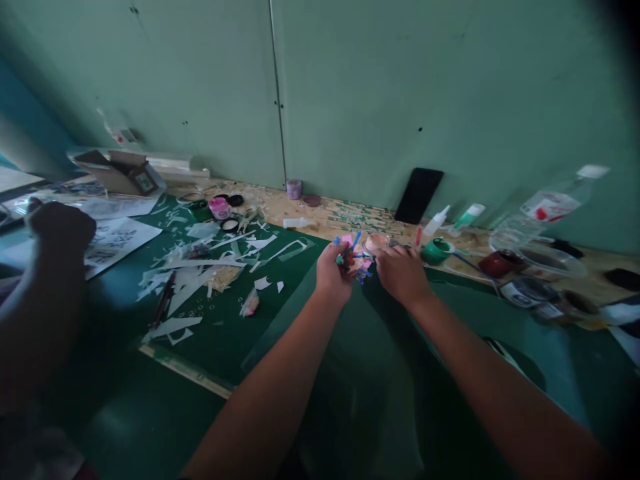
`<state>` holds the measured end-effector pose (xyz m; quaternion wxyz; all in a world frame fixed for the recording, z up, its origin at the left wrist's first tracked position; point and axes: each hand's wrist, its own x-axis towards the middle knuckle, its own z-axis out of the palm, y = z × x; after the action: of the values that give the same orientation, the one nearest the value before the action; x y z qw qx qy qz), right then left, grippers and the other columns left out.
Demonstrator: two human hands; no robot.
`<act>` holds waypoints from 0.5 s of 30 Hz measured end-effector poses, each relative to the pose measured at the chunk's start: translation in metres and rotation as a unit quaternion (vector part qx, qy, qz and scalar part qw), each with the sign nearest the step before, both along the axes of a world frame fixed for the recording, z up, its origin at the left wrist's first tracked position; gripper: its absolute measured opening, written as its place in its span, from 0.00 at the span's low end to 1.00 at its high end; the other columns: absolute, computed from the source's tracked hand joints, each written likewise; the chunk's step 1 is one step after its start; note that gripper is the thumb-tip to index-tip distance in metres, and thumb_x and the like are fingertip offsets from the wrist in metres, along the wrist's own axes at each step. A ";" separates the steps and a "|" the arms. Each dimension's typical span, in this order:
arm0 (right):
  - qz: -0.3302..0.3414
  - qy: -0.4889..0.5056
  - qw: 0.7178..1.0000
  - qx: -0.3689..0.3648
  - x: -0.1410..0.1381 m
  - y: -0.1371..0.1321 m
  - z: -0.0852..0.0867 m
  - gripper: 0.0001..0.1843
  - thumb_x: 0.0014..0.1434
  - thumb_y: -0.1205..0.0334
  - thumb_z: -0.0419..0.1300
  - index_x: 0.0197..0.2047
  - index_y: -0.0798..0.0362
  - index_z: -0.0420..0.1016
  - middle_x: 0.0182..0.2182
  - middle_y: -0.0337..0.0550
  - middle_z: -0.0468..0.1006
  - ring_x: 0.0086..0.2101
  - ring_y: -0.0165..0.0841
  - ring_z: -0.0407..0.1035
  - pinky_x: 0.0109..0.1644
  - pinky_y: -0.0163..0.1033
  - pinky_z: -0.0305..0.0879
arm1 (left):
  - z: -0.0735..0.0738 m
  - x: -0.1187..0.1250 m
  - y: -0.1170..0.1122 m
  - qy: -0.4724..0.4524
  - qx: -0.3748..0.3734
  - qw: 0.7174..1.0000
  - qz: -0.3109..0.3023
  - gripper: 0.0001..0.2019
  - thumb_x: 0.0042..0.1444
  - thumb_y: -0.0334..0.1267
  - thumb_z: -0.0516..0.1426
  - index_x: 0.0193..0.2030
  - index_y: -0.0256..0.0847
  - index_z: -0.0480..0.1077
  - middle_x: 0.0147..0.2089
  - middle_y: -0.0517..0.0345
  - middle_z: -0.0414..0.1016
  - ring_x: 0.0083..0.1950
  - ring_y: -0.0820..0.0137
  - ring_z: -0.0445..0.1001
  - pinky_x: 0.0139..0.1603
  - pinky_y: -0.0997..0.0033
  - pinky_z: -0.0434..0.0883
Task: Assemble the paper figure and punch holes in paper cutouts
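Observation:
Both my hands are stretched out over the far part of a green cutting mat (225, 333). My left hand (332, 272) is closed round a small colourful craft piece (354, 257) with pink, blue and red bits sticking out. My right hand (400, 270) is closed too, its fingers pinching the same piece from the right. What exactly the piece is I cannot make out. A green round lid or pot (437, 251) lies just right of my right hand.
White paper scraps (200, 267) litter the mat's left half. Glue bottles (440, 219), a black phone (419, 195) leaning on the green wall, a plastic water bottle (550, 203), bowls (550, 260) and a pink pot (219, 207) line the wooden bench. Another person's arm (45, 280) is at far left.

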<state>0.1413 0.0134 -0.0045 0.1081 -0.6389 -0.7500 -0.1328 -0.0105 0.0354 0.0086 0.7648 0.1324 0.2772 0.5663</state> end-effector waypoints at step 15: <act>0.043 0.073 0.995 0.045 0.027 -0.016 0.012 0.21 0.62 0.74 0.48 0.53 0.53 0.74 0.47 0.51 0.79 0.48 0.43 0.71 0.54 0.48 0.59 | 0.006 0.002 -0.005 0.016 0.023 0.999 -0.041 0.08 0.44 0.35 0.61 0.29 0.39 0.66 0.22 0.64 0.67 0.20 0.77 0.65 0.22 0.77 0.62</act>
<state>0.1683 -0.0028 0.0080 0.1973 -0.6087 -0.7599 -0.1150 -0.0087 0.0303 0.0144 0.7793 0.1702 0.2713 0.5386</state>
